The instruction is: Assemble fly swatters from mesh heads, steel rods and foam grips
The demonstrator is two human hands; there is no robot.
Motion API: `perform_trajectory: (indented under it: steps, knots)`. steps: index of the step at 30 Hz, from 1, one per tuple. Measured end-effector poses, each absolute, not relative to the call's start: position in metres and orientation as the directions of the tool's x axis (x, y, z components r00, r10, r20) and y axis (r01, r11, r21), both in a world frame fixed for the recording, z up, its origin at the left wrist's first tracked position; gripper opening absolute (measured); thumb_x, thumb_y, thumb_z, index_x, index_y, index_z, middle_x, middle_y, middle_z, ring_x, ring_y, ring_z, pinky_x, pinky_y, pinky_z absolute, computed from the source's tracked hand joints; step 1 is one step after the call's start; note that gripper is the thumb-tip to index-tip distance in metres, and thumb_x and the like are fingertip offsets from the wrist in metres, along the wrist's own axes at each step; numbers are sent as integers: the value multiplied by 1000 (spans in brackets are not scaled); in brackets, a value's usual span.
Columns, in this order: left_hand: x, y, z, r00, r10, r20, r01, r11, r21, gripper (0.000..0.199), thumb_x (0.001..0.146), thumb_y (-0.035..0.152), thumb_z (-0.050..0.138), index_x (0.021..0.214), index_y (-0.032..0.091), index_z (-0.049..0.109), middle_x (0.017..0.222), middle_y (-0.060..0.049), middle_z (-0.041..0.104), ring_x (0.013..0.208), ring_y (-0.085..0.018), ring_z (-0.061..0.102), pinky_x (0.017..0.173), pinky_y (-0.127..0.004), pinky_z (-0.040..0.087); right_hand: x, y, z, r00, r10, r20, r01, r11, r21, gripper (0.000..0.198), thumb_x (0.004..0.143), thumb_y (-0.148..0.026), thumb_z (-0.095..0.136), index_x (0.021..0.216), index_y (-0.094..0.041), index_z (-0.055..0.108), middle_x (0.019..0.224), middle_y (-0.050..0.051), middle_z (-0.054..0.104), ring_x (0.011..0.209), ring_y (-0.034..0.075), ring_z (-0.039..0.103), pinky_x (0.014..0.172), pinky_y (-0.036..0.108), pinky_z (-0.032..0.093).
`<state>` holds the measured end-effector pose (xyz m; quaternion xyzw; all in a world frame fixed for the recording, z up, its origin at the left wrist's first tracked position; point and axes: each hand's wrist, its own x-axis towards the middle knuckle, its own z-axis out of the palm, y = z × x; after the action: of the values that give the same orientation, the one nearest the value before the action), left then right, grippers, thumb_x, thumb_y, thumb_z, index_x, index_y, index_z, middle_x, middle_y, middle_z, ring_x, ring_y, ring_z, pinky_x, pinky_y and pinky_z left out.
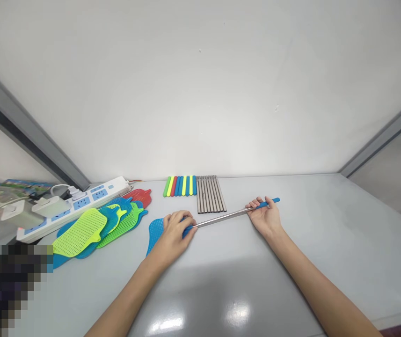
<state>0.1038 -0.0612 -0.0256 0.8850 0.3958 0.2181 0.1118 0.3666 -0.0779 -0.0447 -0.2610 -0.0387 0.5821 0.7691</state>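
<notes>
A fly swatter (221,217) with a long metal rod lies across the middle, between my two hands. My left hand (179,229) is closed around the joint of its blue perforated head (155,234), covering part of that head. At the other end my right hand (265,215), palm up, has its fingers curled at the blue handle (273,200). Behind the rod, a row of bare metal rods (210,194) lies side by side. Left of them is a row of green, yellow, red and blue handles (179,186).
Several loose swatter heads, with a yellow one (80,233) on top and a red one (142,197) at the back, overlap at left. Behind them runs a white power strip (98,199) with chargers (51,206) plugged in. A white wall (200,93) rises behind the grey table (344,243).
</notes>
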Motion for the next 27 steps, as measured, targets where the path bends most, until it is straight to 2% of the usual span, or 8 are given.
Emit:
perform_trajectory:
  steps: [6, 13, 21, 27]
  knots:
    - [104, -62, -25, 592, 748, 301, 646, -664, 377, 15, 82, 24, 38, 84, 24, 53, 95, -1, 49, 94, -16, 44, 82, -35, 29, 368, -77, -46, 326, 910, -257, -865, 177, -469, 20, 77, -30, 35, 61, -18, 38, 53, -4, 34, 45, 9, 39, 53, 28, 41]
    - [105, -62, -26, 599, 744, 296, 640, -667, 381, 15, 82, 24, 38, 86, 24, 52, 96, -1, 48, 95, -16, 43, 83, -34, 28, 368, -78, -44, 308, 913, -269, -884, 170, -435, 19, 77, -29, 35, 61, -18, 37, 53, -4, 34, 46, 9, 39, 52, 27, 41]
    - [105, -62, -27, 599, 745, 292, 646, -666, 373, 15, 81, 25, 39, 86, 24, 53, 96, -2, 49, 95, -17, 43, 82, -36, 28, 368, -78, -45, 325, 910, -256, -864, 176, -471, 19, 77, -28, 35, 61, -19, 36, 52, -5, 32, 45, 9, 39, 52, 28, 41]
    - [106, -64, -27, 593, 753, 286, 655, -657, 373, 14, 81, 24, 39, 86, 25, 52, 97, -1, 49, 94, -17, 44, 82, -35, 27, 367, -78, -43, 316, 912, -263, -881, 179, -439, 19, 77, -28, 34, 61, -18, 36, 52, -4, 34, 45, 9, 39, 51, 28, 41]
